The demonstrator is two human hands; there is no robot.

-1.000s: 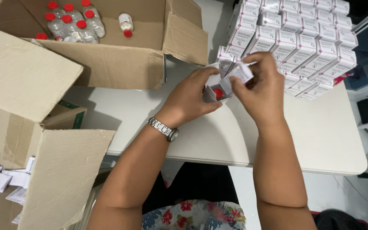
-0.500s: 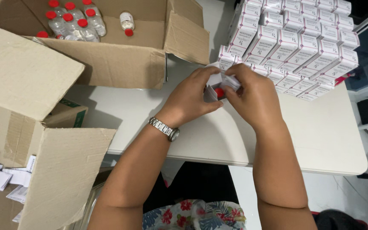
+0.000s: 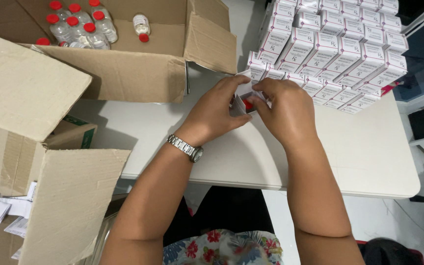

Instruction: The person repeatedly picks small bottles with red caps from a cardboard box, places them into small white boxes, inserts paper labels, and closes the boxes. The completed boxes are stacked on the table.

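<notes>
- Small white cardboard carton (image 3: 244,93) with red-capped vial inside, flap open, sits between both hands above white surface (image 3: 369,152).
- Left hand (image 3: 217,115) grip clasps carton's left side.
- Right hand (image 3: 283,110) grip pinches right side.

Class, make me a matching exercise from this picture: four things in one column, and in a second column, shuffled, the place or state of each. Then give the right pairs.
Things
1. small white carton
2. red-capped vials
3. wristwatch
4. stacked white cartons

Places or states
A. piled in rows at the table's far right
B. on the left hand's wrist
C. held open between both hands
D. inside the open cardboard box

Pairs: 1-C, 2-D, 3-B, 4-A
</notes>
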